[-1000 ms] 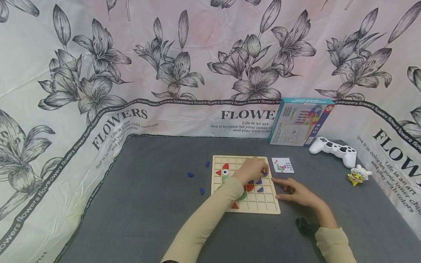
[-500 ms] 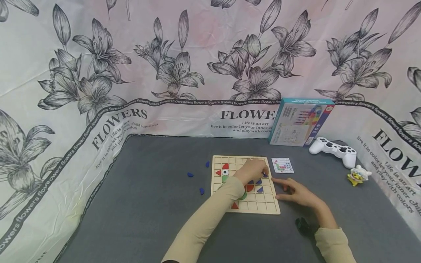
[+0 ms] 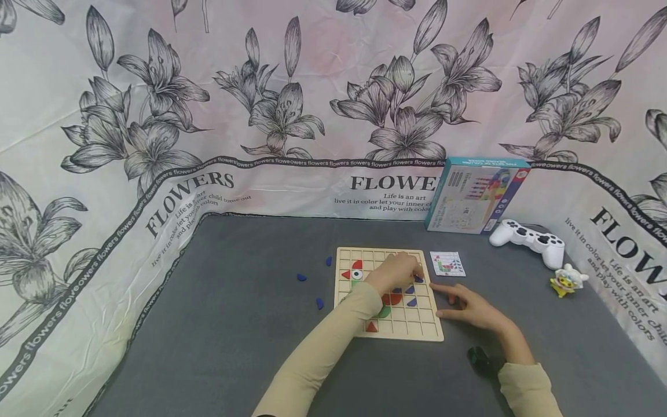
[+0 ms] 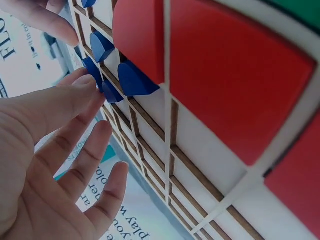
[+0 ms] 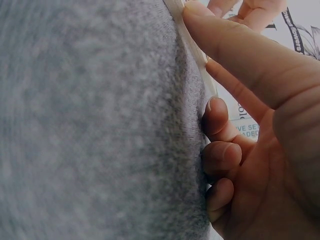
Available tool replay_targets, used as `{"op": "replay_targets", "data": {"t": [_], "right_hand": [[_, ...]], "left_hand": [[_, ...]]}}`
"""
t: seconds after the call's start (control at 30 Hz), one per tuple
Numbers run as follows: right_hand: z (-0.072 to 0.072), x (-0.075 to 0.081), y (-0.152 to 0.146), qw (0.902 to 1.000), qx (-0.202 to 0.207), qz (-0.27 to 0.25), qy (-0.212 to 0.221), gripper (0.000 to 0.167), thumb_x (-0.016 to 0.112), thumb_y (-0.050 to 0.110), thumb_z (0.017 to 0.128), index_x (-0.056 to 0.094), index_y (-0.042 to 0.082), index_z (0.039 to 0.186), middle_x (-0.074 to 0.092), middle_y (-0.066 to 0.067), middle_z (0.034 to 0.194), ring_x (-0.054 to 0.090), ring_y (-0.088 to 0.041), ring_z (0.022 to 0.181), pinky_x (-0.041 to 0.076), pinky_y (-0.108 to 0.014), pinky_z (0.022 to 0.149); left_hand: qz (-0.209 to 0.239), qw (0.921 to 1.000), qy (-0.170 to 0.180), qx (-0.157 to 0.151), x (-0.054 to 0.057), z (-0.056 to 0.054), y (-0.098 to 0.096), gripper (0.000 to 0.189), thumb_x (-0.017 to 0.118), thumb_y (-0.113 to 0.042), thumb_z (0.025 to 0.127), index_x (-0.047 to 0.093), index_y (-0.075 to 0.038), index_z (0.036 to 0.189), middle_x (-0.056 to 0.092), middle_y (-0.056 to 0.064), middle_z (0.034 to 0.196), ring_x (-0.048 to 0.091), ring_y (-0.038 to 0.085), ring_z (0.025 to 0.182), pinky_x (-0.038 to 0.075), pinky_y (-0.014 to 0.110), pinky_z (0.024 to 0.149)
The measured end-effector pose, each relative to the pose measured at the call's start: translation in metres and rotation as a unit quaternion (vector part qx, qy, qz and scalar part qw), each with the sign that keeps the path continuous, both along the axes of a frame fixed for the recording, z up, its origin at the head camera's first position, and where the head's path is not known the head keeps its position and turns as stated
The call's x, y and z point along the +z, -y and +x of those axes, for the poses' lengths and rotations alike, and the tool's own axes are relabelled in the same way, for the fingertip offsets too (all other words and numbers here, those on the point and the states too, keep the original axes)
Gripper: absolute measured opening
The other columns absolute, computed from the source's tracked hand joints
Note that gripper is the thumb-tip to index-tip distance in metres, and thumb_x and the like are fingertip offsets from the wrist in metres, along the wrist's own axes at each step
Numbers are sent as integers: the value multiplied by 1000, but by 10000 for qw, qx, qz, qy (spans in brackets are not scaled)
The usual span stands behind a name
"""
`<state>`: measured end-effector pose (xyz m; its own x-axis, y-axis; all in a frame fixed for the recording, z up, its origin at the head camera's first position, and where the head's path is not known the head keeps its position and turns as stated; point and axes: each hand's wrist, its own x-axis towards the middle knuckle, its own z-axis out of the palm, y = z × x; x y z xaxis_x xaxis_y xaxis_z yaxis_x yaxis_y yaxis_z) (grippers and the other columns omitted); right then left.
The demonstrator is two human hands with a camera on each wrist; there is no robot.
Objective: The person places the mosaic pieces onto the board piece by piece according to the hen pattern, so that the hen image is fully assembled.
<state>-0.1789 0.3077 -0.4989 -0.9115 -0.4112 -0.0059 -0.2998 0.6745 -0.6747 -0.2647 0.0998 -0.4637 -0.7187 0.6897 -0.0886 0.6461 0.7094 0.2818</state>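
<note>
A wooden grid board (image 3: 411, 329) lies on the grey table, with red, green and blue pieces set in its squares. Over its upper right part, my left hand (image 3: 392, 274) pinches a small blue piece (image 4: 91, 69) between thumb and index finger, down at the grid; the other fingers spread loosely. Beside it sit several more blue pieces (image 4: 135, 80), near large red ones (image 4: 235, 75). At the board's right edge, my right hand (image 3: 471, 307) touches the rim with its index fingertip and thumb, while its remaining fingers bend against the cloth.
Several loose blue pieces (image 3: 301, 277) lie left of the board. A printed pattern card (image 3: 447, 264) is at its upper right. Farther back stand a box (image 3: 476, 197), a white game controller (image 3: 527, 241) and a small toy figure (image 3: 568, 280). A dark green object (image 3: 478, 358) lies near the right wrist.
My left hand has shifted very slightly left at the same spot on the board. The right hand stays at the board's edge.
</note>
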Motion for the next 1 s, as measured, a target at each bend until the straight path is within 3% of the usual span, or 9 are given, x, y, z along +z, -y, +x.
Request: {"op": "replay_targets", "data": {"t": [0.17,0.5,0.77,1.0], "right_hand": [[1,1,1,10000,-33,19,45,61,72,30,80,51,10,133,41,-4,83,34,-9,66,30,-24,55],[2,4,1,9998,-89,5,189,62,72,32,79,50,13,134,40,-4,84,35,-12,68,29,-24,56],[2,5,1,9996,-115,-15,246,63,73,32,79,50,14,134,40,-4,85,35,-13,69,29,-24,56],[1,5,0,9994,-183,57,304,64,72,36,79,49,16,135,40,-3,86,36,-12,69,30,-24,57]], "left_hand": [[-121,9999,29,49,6,4,1,28,66,-16,85,69,-28,109,64,-13,114,56,8,109,42,31,93],[-318,9994,-132,21,7,8,3,27,64,-21,87,68,-29,113,60,-9,114,52,12,113,40,34,96],[-25,9999,-121,-73,8,12,18,23,60,-27,90,68,-28,112,59,-8,114,51,13,111,39,38,97],[288,9995,-49,116,12,16,41,24,58,-25,91,67,-28,114,58,-7,120,49,15,116,39,38,97]]}}
